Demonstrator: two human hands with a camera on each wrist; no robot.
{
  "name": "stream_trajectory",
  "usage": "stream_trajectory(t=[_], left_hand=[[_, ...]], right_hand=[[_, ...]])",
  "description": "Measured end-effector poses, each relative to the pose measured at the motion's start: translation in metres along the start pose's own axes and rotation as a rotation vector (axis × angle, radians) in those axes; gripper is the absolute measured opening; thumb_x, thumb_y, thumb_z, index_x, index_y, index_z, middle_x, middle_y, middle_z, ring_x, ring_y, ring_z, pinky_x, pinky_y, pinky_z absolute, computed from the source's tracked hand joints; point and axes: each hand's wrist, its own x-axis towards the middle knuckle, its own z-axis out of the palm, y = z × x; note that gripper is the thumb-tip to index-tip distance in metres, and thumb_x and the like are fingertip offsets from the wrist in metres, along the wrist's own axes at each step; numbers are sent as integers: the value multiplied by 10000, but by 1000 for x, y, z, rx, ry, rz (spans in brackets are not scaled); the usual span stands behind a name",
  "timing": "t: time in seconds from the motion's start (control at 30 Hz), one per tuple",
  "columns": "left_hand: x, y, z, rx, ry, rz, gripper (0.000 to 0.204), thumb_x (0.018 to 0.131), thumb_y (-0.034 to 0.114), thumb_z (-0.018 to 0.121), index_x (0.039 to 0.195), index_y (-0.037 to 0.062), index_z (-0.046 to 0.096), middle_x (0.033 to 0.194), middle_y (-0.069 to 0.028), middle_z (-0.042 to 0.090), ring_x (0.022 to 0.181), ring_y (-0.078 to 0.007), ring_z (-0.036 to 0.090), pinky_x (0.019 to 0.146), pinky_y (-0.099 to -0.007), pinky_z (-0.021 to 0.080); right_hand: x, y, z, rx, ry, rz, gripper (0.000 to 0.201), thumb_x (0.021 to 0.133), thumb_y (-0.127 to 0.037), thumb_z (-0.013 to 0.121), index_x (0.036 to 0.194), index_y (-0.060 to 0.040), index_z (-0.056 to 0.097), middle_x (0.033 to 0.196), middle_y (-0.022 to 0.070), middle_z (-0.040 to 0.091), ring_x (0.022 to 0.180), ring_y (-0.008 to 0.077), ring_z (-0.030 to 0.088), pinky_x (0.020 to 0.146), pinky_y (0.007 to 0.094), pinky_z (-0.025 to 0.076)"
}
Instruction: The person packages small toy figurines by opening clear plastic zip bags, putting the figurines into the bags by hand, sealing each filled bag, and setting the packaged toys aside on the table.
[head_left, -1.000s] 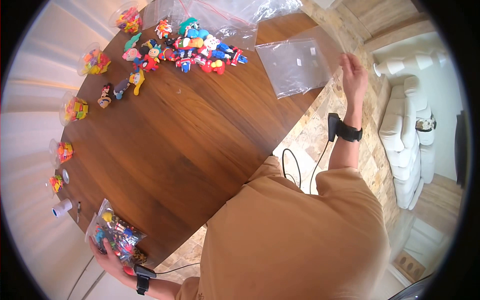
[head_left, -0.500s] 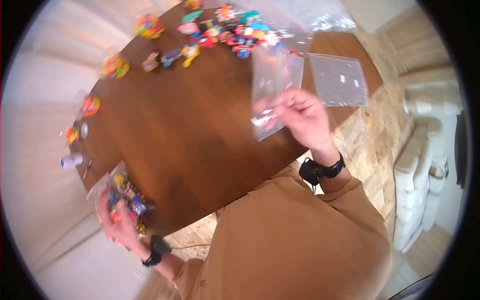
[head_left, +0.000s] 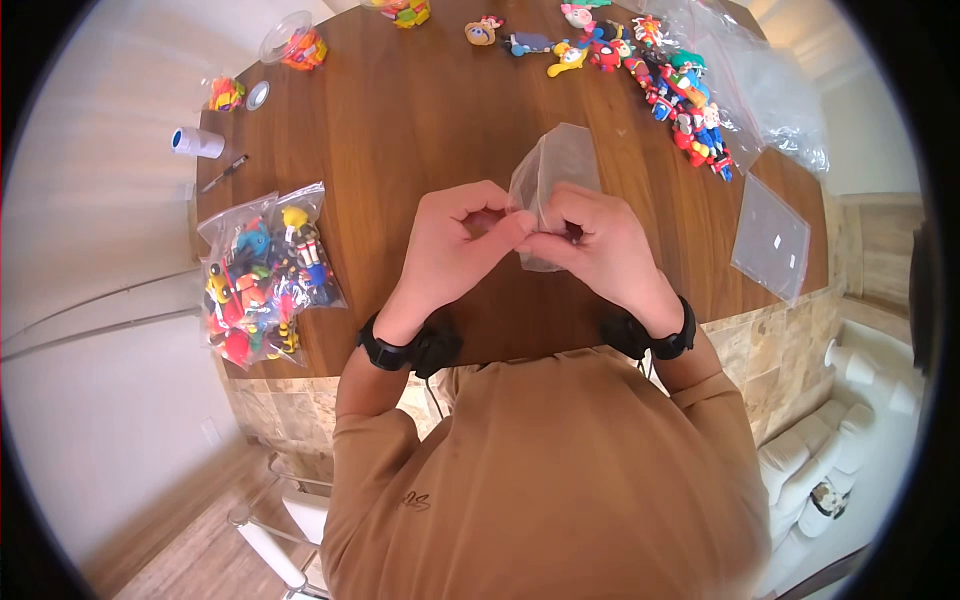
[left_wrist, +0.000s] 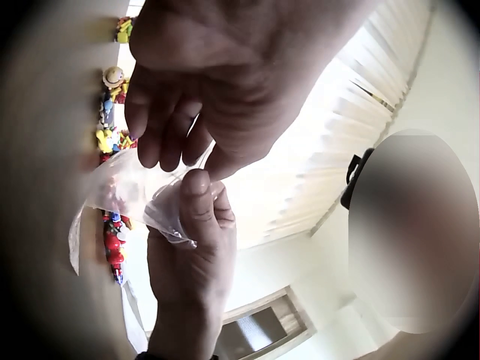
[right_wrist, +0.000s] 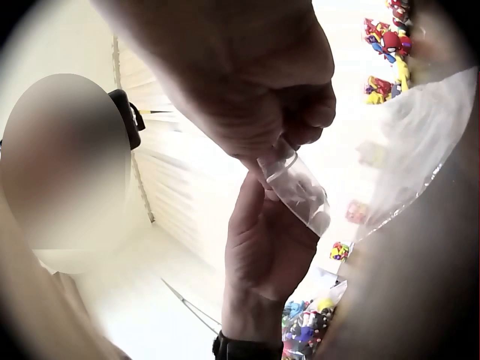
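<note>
A clear plastic bag (head_left: 565, 160) is held over the wooden table, in front of the torso. My left hand (head_left: 450, 245) pinches its near edge between thumb and fingers, and my right hand (head_left: 610, 245) pinches the same edge just beside, the thumbs nearly meeting. In the left wrist view the bag (left_wrist: 124, 184) hangs from the fingertips of both hands. The right wrist view shows its film (right_wrist: 300, 195) bunched below the curled fingers of my right hand (right_wrist: 262, 97). Whether the bag's mouth is parted, I cannot tell.
A filled bag of figurines (head_left: 255, 280) lies at the left. Loose figurines (head_left: 690, 110) and large clear bags (head_left: 780, 110) are at the back right, a flat bag (head_left: 770, 240) at the right. Tubs (head_left: 300, 48), a white cylinder (head_left: 198, 143) and a pen (head_left: 225, 173) line the far left.
My left hand has left the filled bag and come to the centre. My right hand has brought the clear bag in front of the torso, and both hands now pinch it. The head view has turned.
</note>
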Motion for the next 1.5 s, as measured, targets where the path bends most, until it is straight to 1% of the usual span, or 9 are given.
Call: stream_trajectory(t=[0.3,0.47,0.6,0.63,0.8,0.9,1.0,1.2,1.5], left_hand=[[-5,8,-45,-3,374,81,142,927,2,549,950,-49,680,918,-118,712,807,-153,666,749,-272,531],[-20,33,-51,621,651,636,94,832,24,690,913,-22,678,893,-138,684,753,-199,654,682,-307,518],[-5,21,-42,1059,429,254,51,838,59,639,861,48,683,829,-103,651,716,-318,621,645,-335,506],[-1,6,-45,1060,439,254,51,838,59,639,861,48,683,829,-103,651,716,-318,621,645,-335,506],[9,-42,-49,1152,198,46,106,818,145,634,845,55,684,820,-126,652,739,-344,635,641,-430,502],[8,-52,-55,1109,134,58,97,792,124,633,836,51,677,810,-133,666,725,-347,641,656,-420,513],[9,-46,-62,878,122,-66,110,784,107,639,851,31,683,782,-137,684,717,-317,666,664,-377,523],[10,-52,-64,627,197,-113,173,801,105,674,912,-25,701,728,-120,683,685,-197,667,646,-306,508],[8,-47,-50,621,307,70,136,867,126,660,889,3,715,779,-109,653,643,-240,617,603,-321,471]], right_hand=[[29,-6,-10,148,99,-31,182,915,-179,675,821,-31,626,697,82,537,585,239,494,548,345,407],[64,-9,-20,85,-20,-313,180,902,-167,681,991,-10,678,804,81,628,689,176,592,630,307,469],[107,31,-60,-424,172,-14,320,872,-274,680,1131,-87,680,1056,115,683,960,305,656,831,386,528],[122,73,-70,-617,292,-223,376,852,-237,692,1192,-82,646,1081,132,674,1013,329,634,887,402,513],[140,130,-93,-856,-24,81,452,827,-202,705,1245,-75,589,1129,154,651,1074,339,606,925,423,495],[134,137,-88,-810,90,-110,445,823,-241,725,1219,-81,600,1048,151,675,1004,343,636,871,434,511],[118,97,-81,-462,258,234,475,836,-247,756,1229,-63,564,925,99,700,774,224,669,703,337,523],[64,37,-13,671,-106,367,346,877,-72,709,1166,-34,523,951,62,694,743,115,633,641,254,512],[57,38,29,499,-274,469,442,897,-119,720,1266,17,518,935,42,684,761,77,611,642,223,489]])
